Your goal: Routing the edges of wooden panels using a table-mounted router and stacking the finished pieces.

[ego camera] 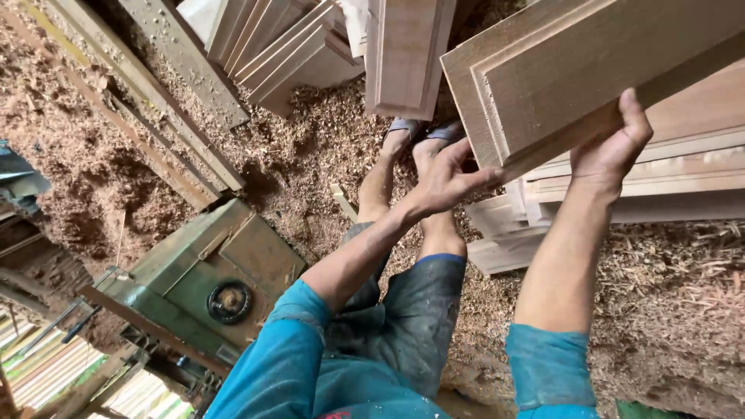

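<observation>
Pale raised-panel wooden board (590, 70) is held up in the air over the sawdust-covered floor (310, 147), left hand (446, 180) grasping its lower corner and right hand (613, 147) clamped on its bottom edge. Only fingertips carry it, so I reckon it could slip and drop onto the sandalled feet (423, 136) or the stacked boards (660, 186) below.

Panel (590, 70): pale tan wood. Sleeves (287, 365): teal. Machine (202, 279): dull green. Sawdust (93, 163): reddish brown.

Head camera, steeply downward, close overhead
</observation>
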